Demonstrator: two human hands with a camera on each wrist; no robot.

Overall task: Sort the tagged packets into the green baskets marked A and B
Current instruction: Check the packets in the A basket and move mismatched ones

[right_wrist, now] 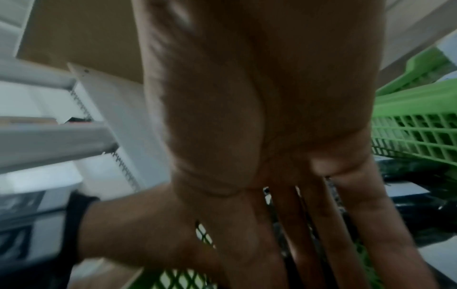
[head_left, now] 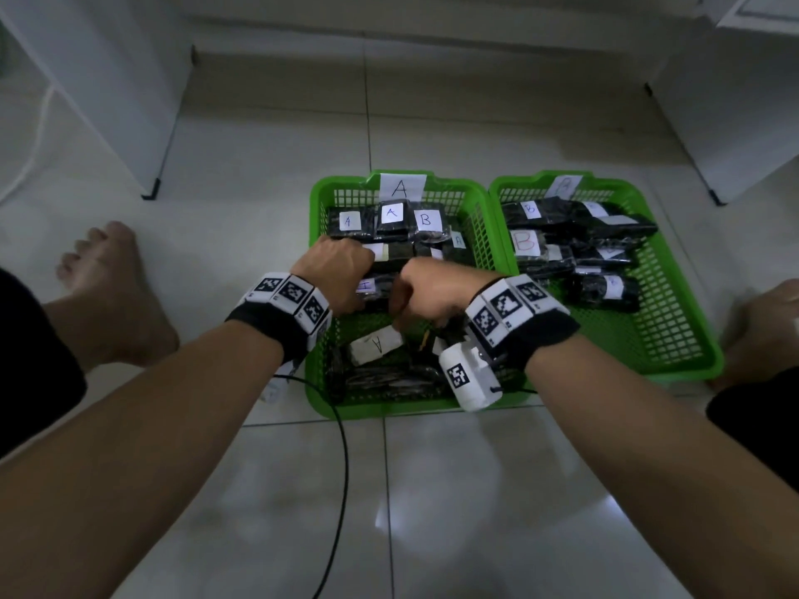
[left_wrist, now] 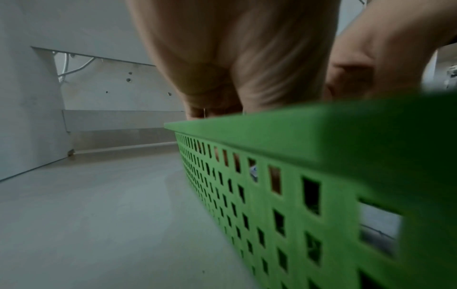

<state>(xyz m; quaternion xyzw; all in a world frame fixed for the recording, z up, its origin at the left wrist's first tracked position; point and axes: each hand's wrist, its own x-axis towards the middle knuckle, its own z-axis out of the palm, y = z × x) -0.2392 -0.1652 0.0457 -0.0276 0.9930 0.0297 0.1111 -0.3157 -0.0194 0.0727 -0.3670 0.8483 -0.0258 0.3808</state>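
Observation:
Basket A (head_left: 389,408) with its paper label A (head_left: 400,188) holds several black packets. Among them are an A-tagged packet (head_left: 348,221), a B-tagged packet (head_left: 426,220) and an A-tagged packet (head_left: 376,345) near the front. Basket B (head_left: 674,373) on the right holds B-tagged packets (head_left: 527,242). Both hands are down in the middle of basket A. My left hand (head_left: 341,270) bends over a tagged packet (head_left: 372,287); the basket rim (left_wrist: 321,146) hides its fingertips. My right hand (head_left: 432,291) points its straight fingers (right_wrist: 371,215) down among the packets.
Bare feet rest on the tiled floor at the left (head_left: 116,296) and the far right (head_left: 769,330). A black cable (head_left: 341,469) runs from the left wrist across the floor. White furniture legs (head_left: 151,192) (head_left: 717,201) stand behind the baskets.

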